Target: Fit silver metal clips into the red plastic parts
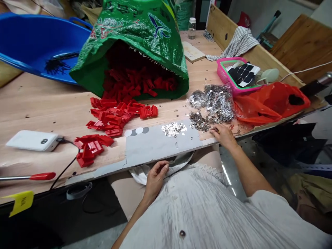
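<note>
My right hand [225, 136] is at the table's front edge, fingertips pinched together beside a pile of small dark metal pieces [199, 121]. Whatever lies between those fingertips is too small to make out. Over my lap, just below the edge, my left hand [156, 173] has its fingers curled and thumb against them; what they hold, if anything, is hidden. A heap of shiny flat metal pieces [173, 129] lies on a grey sheet [153, 143] between the hands. Red plastic housings [111, 117] spill from a green woven sack [166, 52] toward the sheet's left side.
Clear bags of metal parts [219, 98] sit behind the dark pile. To their right are a red plastic bag [269, 100] and a pink basket [225, 77]. A white power bank [32, 140], a red-handled tool [43, 176] and a blue basin [31, 45] occupy the left.
</note>
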Available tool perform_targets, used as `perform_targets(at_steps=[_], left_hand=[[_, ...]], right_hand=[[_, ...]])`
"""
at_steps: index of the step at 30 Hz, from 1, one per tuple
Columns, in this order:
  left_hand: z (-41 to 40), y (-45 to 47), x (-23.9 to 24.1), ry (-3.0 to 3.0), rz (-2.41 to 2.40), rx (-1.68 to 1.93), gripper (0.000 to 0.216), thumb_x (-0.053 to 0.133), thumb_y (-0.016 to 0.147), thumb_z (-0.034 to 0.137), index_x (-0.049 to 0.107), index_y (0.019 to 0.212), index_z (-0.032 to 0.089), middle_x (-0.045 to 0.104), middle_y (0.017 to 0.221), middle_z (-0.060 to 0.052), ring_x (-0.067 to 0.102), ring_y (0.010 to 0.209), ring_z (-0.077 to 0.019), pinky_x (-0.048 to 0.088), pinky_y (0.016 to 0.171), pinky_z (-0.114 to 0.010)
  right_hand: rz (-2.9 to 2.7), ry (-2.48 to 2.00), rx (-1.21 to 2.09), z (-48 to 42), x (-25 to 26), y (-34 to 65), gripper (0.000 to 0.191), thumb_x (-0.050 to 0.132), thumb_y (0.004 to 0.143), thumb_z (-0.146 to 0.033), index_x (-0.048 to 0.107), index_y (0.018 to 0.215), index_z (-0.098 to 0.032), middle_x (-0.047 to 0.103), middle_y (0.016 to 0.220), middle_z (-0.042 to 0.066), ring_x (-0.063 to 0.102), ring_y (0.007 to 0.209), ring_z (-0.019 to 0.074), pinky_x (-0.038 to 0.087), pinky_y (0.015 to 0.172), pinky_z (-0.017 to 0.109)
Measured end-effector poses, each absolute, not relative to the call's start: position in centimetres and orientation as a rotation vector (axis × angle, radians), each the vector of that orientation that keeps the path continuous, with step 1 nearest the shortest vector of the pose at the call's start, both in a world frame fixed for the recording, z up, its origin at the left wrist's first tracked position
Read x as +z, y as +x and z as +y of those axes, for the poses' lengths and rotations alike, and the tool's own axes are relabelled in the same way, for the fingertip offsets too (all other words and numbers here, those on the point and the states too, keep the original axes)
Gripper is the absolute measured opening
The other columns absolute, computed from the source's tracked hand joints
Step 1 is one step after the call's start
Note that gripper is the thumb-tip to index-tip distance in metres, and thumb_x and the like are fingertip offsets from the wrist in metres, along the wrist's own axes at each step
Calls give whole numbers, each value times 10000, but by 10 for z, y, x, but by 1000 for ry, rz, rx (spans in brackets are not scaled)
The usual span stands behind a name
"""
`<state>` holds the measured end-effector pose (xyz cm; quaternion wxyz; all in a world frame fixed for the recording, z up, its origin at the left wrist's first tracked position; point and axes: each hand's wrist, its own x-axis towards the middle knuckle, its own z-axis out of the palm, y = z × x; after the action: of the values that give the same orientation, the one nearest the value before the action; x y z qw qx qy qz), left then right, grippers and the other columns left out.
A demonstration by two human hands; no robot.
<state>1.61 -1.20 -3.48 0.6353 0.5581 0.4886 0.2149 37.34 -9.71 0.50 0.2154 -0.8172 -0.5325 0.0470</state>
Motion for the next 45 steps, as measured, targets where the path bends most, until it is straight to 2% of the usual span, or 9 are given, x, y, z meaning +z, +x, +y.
perform_targets(at_steps=[3,7,13,21,24,32,40,45], left_hand=[[-11,15,-36,1270,1120,497,387,723,732,504,695,930,173,658,764,-13,581,724,-148,474,699,-258],[-11,15,-38,1281,1113,501,375,721,741,496,694,935,177,666,795,-14,587,731,-144,479,713,-257],[-10,13,-48,1305,1098,497,384,700,768,512,693,953,175,659,759,-17,587,714,-152,476,687,-261],[-10,11,-50,1290,1110,495,380,709,772,502,695,975,180,664,773,-13,593,739,-148,472,711,-256],[-10,12,-46,1280,1119,487,384,721,754,503,690,959,180,666,786,-15,595,737,-150,479,715,-261],[-11,11,-43,1309,1144,471,383,710,764,516,685,955,185,683,802,-22,619,765,-167,494,755,-284],[-9,13,-41,1323,1135,447,393,704,765,523,687,949,176,673,768,-23,602,746,-165,483,730,-277],[-10,10,-40,1302,1138,460,376,701,780,511,684,956,179,658,763,-14,592,752,-157,472,730,-265]], right_hand=[[-1337,-2241,52,-109,7,379,147,535,914,-288,647,904,-194,691,890,81,601,836,220,426,762,316],[-1074,-2424,-174,-130,8,398,159,535,892,-295,636,878,-173,689,896,130,597,849,259,430,786,360],[-992,-2442,-235,-145,13,407,183,511,872,-252,642,972,-172,709,953,137,618,879,271,453,814,385],[-1164,-2228,8,-125,6,353,201,505,902,-254,675,992,-195,723,979,107,652,913,251,500,846,384],[-1212,-2183,80,-117,0,335,244,486,929,-272,679,1054,-191,711,1050,119,652,978,249,509,888,383],[-1207,-2326,0,-141,-2,342,389,423,936,-230,605,1276,-177,624,1300,152,570,1231,260,473,1043,420],[-1122,-2453,-66,-159,-9,360,443,411,929,-248,567,1332,-150,569,1394,177,534,1298,284,458,1069,455],[-1016,-2546,-96,-165,-2,354,538,416,927,-272,455,1438,-107,500,1436,226,507,1318,331,479,1035,484]])
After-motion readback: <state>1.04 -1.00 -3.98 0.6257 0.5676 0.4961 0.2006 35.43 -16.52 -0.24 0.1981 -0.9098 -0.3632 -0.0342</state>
